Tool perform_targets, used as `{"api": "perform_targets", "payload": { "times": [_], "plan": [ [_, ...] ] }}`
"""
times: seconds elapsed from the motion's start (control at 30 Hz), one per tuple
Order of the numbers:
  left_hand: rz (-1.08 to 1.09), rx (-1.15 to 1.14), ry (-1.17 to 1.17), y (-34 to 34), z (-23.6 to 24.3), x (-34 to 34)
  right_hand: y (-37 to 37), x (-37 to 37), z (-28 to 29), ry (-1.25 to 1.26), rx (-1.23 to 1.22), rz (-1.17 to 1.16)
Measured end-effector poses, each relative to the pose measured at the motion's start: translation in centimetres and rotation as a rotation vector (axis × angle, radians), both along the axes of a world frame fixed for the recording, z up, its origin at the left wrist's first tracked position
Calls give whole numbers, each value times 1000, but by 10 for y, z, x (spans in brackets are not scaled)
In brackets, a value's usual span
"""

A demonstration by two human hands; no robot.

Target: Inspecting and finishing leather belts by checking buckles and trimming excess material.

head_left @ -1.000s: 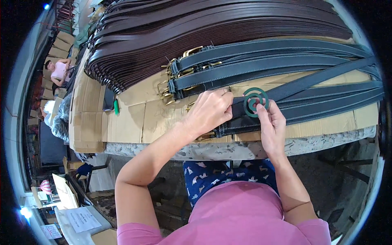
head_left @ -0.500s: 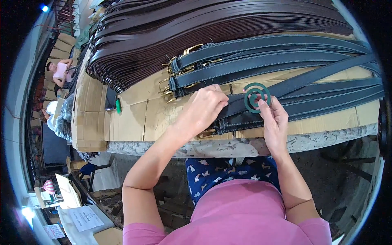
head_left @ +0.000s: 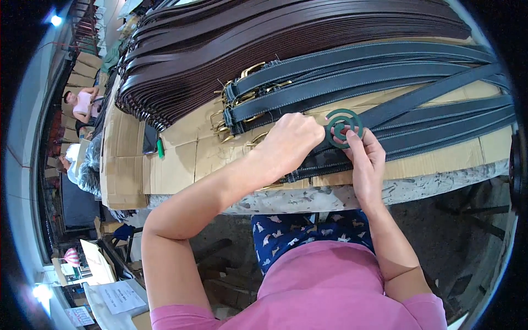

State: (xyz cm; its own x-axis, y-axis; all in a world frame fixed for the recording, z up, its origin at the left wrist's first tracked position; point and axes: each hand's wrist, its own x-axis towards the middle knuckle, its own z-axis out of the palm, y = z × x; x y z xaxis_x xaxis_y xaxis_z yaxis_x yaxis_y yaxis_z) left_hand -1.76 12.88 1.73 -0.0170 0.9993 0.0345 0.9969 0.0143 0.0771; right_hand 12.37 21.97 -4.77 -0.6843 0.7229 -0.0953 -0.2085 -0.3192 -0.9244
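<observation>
My right hand [head_left: 368, 151] grips a flat green spiral coil [head_left: 344, 112] between thumb and fingers, over black stitched belts [head_left: 418, 143] lying on cardboard [head_left: 176, 168]. Just left of the coil is my left hand [head_left: 297, 135], its fingers curled closed with the knuckles up; whatever is inside them is hidden. More black belts [head_left: 357, 74] with gold-coloured buckles [head_left: 250, 70] lie beyond both hands.
A long stack of dark brown straps [head_left: 286, 25] fills the back. A green slim object [head_left: 160, 148] lies beside a dark flat object [head_left: 150, 140] on the left. A co-worker in pink [head_left: 82, 104] is farther left. The worktable's mottled edge [head_left: 418, 179] runs before me.
My left hand has shifted right, close against the coil, after dipping slightly left half a second ago. My right hand still holds the coil in nearly the same place.
</observation>
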Motion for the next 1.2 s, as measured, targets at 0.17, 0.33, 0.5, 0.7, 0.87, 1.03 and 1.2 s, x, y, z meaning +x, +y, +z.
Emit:
{"api": "perform_targets", "payload": {
  "times": [0.17,0.33,0.5,0.7,0.87,1.03,1.2],
  "plan": [
    [211,76,-201,-13,-12,-7,0,1,3,-110,282,40],
    [334,295,-178,-20,-29,6,0,-2,1,-81,461,14],
    [472,321,-400,-34,-27,1,-4,-3,5,-51,424,37],
    [384,234,-451,-36,-17,-13,-2,-1,0,-108,516,96],
    [403,105,-555,-32,-11,-6,1,-2,2,-28,257,84],
    [279,208,-257,-30,-17,-4,0,-2,-1,-32,277,86],
    [315,179,-358,-29,-13,-6,-4,-2,7,-106,468,52]
  ]
}}
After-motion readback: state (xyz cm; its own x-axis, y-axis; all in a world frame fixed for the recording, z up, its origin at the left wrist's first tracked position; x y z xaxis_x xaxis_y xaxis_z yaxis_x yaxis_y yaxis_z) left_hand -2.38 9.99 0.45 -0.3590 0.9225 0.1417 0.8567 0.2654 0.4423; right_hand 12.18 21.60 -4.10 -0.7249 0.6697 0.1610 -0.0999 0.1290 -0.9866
